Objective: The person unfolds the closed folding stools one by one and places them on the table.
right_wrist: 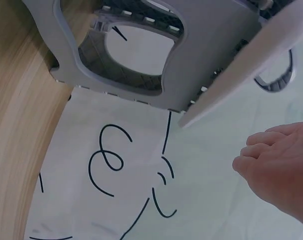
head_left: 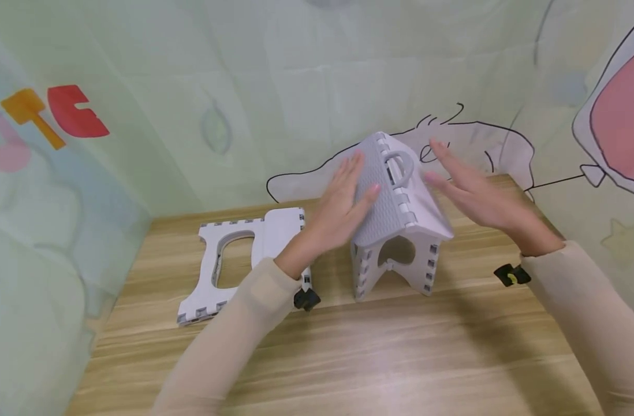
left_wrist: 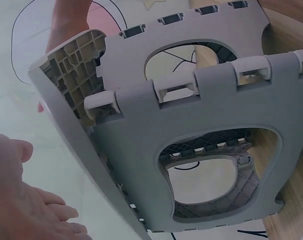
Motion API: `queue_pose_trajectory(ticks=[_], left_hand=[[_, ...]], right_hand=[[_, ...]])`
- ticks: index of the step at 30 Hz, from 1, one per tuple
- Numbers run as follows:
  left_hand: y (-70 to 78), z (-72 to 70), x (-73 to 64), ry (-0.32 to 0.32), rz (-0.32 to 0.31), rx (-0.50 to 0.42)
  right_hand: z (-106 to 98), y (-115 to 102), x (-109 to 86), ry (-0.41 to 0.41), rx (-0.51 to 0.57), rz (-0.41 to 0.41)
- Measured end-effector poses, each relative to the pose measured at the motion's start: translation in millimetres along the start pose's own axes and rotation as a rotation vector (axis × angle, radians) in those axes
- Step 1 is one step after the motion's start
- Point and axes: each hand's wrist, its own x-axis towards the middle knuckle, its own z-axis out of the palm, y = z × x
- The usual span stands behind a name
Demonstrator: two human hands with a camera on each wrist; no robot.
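A white and grey folding step stool (head_left: pixel 381 202) stands on the table with its two top panels sloped like a roof and a loop handle (head_left: pixel 406 167) at the ridge. My left hand (head_left: pixel 335 208) lies alongside the left slope, fingers straight; whether it touches is hard to tell, and the left wrist view leaves a gap beside the panel (left_wrist: pixel 76 135). On the other side, my right hand (head_left: pixel 475 193) is held flat near the right slope. In the right wrist view that hand (right_wrist: pixel 281 162) appears apart from the panel (right_wrist: pixel 251 62). Neither hand holds anything.
A second white folding stool (head_left: pixel 280 228) lies flat and folded on the wooden table (head_left: pixel 358 352), left of the upright one and partly behind my left forearm. A printed cloth (head_left: pixel 275 104) hangs right behind the table's back edge and along the sides.
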Motion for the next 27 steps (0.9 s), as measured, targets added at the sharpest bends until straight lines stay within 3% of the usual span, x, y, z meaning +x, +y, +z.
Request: queue_pose_trajectory(ticks=[11, 18, 27], left_hand=[[8.9, 13.3, 21.3, -0.114, -0.068, 0.110], [6.4, 18.6, 22.1, -0.157, -0.070, 0.132], [2.3, 22.7, 24.2, -0.166, -0.054, 0.143]], right_hand=[[21.2, 1.5, 24.7, -0.044, 0.020, -0.016], [30.6, 3.4, 31.0, -0.051, 0.010, -0.036], [35.7, 7.4, 33.4, -0.079, 0.051, -0.052]])
